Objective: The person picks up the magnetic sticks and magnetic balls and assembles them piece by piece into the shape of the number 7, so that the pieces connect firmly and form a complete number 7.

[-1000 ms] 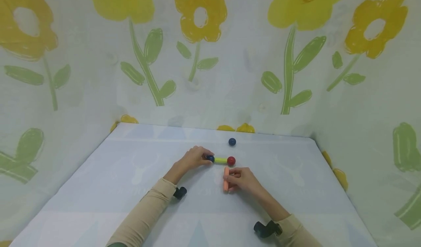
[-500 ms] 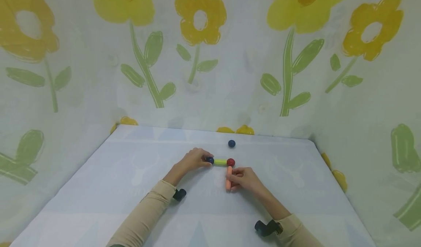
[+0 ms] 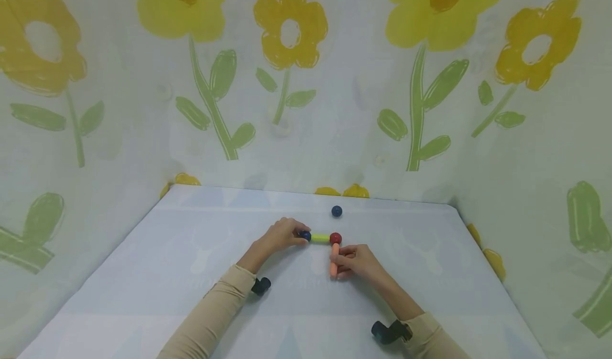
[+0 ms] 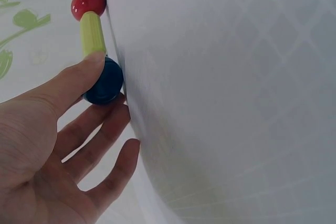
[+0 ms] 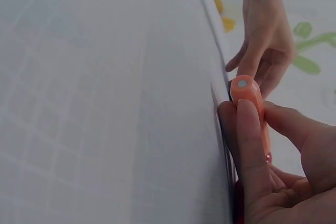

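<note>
Left hand [image 3: 283, 232] is pinching blue ball [image 4: 109, 83], right hand [image 3: 357, 261] gripping orange rod [image 3: 334, 268], maybe touching red ball [image 3: 336, 238] toward table's far edge [image 3: 392, 204].

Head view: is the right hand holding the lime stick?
No, the right hand pinches the orange stick, apart from the lime stick.

we see a broad white table [image 3: 430, 290] with a bluish tint, its far edge near a pale back wall [image 3: 334, 136]. a left wall [image 3: 129, 152] and a right wall [image 3: 521, 189] close in the sides. on all three we find big yellow flowers [image 3: 447, 18], green stems [image 3: 215, 109] and leaves [image 3: 223, 75]. faint antlered heads [image 3: 201, 253] and light blue triangles [image 3: 289, 343] mark the tabletop. our light is soft and even.
</note>
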Tool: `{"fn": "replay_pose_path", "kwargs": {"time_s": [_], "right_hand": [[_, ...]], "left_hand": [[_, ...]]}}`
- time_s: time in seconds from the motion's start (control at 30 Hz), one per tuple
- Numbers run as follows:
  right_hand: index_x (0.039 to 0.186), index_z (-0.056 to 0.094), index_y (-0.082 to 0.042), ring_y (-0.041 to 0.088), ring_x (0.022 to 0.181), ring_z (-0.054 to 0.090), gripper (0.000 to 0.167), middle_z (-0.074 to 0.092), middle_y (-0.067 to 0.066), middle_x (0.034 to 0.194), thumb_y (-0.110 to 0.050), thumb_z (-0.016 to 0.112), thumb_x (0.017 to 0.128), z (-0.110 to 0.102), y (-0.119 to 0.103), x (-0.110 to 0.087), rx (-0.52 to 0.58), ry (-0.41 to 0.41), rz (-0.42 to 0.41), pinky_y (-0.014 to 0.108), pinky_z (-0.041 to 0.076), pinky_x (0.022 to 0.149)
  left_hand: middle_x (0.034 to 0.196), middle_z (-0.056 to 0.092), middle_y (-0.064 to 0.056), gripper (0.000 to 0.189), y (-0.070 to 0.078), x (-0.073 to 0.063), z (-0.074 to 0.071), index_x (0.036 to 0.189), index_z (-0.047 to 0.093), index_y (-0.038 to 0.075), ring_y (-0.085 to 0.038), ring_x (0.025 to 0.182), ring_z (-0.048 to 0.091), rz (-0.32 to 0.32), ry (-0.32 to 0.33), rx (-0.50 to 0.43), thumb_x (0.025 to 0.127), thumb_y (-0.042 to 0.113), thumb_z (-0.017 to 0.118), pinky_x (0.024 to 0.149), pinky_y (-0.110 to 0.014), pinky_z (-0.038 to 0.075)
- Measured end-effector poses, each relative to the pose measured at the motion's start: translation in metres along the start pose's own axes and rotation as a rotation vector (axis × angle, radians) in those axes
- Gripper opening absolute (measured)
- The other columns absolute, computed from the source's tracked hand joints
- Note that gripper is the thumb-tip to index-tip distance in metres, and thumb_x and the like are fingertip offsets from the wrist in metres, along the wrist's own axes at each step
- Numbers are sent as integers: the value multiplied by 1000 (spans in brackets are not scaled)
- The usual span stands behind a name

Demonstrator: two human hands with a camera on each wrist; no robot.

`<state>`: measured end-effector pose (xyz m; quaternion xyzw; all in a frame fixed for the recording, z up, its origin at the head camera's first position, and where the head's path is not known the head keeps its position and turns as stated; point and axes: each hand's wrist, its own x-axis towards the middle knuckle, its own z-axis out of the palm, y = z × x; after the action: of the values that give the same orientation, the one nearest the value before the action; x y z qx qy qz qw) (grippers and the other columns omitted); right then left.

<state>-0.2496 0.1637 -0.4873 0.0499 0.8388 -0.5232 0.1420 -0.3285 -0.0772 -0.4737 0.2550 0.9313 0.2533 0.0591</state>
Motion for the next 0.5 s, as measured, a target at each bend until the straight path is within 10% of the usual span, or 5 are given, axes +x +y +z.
{"fn": "replay_pose_path", "kwargs": {"time_s": [0.5], "right_hand": [[126, 61, 4, 16, 74, 72, 57, 75, 8, 87, -31, 77, 84, 1, -3, 0, 32, 6, 8, 26, 58, 64]], "left_hand": [[102, 75, -1, 36, 2, -1, -1, 118, 73, 16, -7, 80, 58, 17, 10, 15, 83, 24, 78, 74, -26, 50]]}}
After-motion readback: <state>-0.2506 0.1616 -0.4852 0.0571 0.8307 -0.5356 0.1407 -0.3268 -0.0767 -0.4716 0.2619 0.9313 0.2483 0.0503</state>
